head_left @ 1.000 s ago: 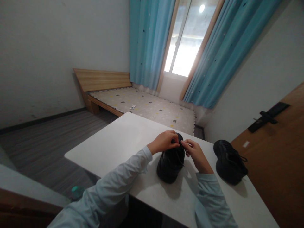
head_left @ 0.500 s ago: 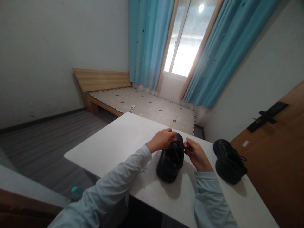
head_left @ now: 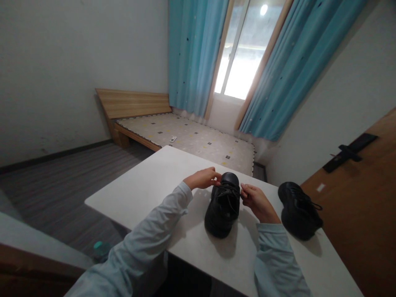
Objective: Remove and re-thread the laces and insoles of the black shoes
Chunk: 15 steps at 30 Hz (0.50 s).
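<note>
Left of a black shoe on a white bench, a left hand parts its grip; at the shoe's right, a right hand pinches its grip closed, contents unclear.

Bright window, blue curtains (dark-spotted), bed below.

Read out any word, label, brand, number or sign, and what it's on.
Nothing is legible.
Small white rectangular label on the brown wooden door: any print too small to read.
Small white oblong device on the pale patterned mattress: markings too small.
Black lace-up shoes: no lettering discernible.
</note>
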{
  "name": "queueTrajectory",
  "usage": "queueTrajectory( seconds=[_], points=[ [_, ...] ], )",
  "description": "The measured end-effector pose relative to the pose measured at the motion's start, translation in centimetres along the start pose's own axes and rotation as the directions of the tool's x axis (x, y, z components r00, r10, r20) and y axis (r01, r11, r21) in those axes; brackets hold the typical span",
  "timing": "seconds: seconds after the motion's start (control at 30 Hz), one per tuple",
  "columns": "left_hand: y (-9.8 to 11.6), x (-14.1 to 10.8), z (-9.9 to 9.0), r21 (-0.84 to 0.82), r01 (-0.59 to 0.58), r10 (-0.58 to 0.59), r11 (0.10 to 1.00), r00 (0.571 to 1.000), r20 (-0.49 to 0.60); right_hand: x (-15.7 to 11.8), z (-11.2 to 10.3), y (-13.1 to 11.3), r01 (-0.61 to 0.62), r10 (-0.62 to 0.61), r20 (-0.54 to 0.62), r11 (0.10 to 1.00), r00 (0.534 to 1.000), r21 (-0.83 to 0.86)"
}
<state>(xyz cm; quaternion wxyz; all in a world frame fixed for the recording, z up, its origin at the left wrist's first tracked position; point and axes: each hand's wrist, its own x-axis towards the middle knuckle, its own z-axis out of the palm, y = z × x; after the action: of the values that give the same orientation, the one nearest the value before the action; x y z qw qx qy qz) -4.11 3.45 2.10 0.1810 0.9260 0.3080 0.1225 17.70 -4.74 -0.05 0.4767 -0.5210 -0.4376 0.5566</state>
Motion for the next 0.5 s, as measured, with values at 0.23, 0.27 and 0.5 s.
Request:
queueTrajectory(
  seconds=[0.23, 0.27, 0.5],
  points=[
    [-0.6, 0.0, -0.2, -0.022, 0.005, -0.002, 1.000, 0.991, 0.130, -0.1, 0.0, 0.1, -0.036, 0.036, -0.001, 0.997, 0.999, -0.068],
    [-0.6, -0.1, -0.3, -0.023, 0.012, -0.009, 1.000, 0.990, 0.143, -0.1, 0.0, 0.1, -0.040, 0.039, -0.006, 0.996, 0.999, -0.080],
    [-1.2, 0.1, -0.1, -0.047, 0.039, -0.029, 0.998, 0.979, 0.200, -0.4, 0.0, 0.0, -0.058, 0.057, -0.013, 0.988, 0.998, -0.145]
  ],
)
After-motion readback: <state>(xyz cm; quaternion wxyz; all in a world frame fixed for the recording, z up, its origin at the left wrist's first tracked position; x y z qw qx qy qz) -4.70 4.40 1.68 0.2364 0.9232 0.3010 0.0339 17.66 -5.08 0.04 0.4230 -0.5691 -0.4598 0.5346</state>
